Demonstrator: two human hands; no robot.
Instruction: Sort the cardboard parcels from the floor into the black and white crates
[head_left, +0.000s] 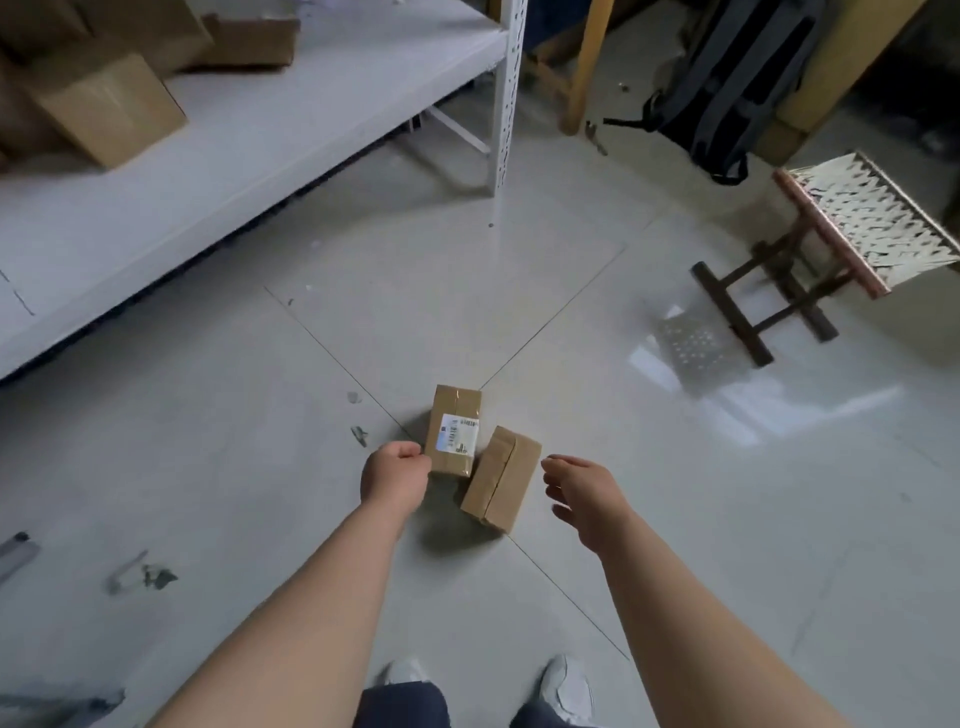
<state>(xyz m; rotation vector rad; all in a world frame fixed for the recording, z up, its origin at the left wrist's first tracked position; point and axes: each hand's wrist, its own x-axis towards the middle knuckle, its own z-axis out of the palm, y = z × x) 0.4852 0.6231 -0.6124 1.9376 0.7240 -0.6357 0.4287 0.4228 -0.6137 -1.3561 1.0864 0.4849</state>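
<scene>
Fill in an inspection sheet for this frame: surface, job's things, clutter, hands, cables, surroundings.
Surface: pale tiled floor, glossy, with reflections.
Job's things: labelled parcel and plain parcel lying close together on the floor; crates not in view.
Clutter: grey scraps on the floor at left.
Hands: left hand curled at the labelled parcel's edge, grip unclear; right hand open, apart from the plain parcel.
Cables: nothing seen.
Surroundings: white shelf with cardboard boxes, woven stool, black backpack.

Soft, even daylight; window glare on the glossy floor at right; edges bend and blur, shadows are faint.
</scene>
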